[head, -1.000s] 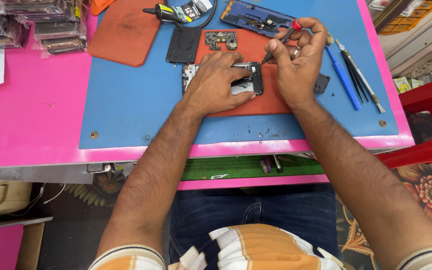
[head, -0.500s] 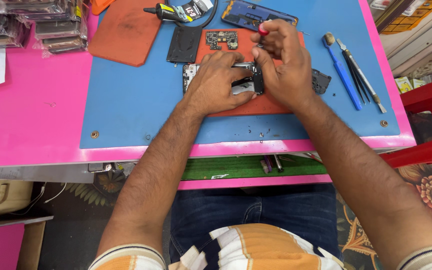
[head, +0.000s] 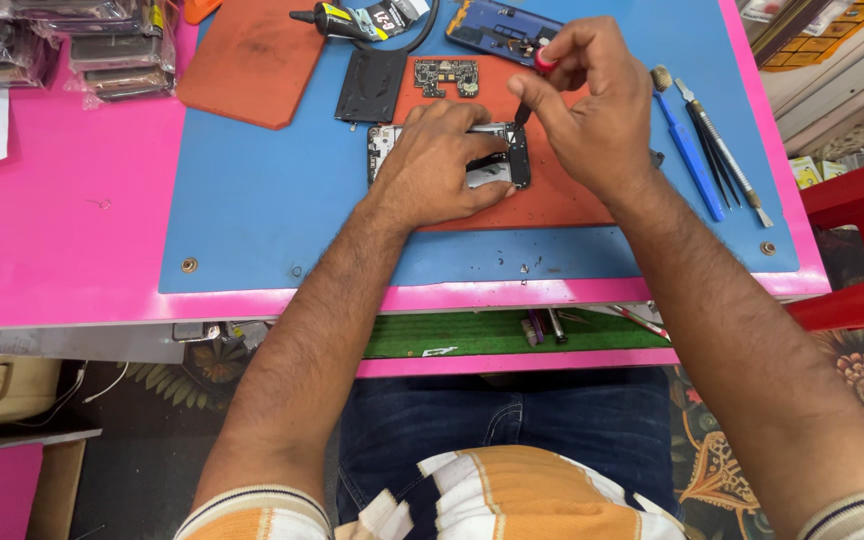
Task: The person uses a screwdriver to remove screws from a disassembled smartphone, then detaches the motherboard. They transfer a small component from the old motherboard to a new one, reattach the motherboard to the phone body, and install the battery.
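Two hands are counted, the left hand (head: 442,160) and the right hand (head: 587,105); one opened phone (head: 497,160), two orange mats (one (head: 252,65) lies apart), one circuit board (head: 445,75).

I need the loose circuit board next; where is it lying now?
In the head view, the circuit board lies on the orange mat, just beyond the left hand, right of the black cover.

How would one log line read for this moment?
left hand: pressing opened phone | right hand: screwdriver tip on phone | surface: orange mat
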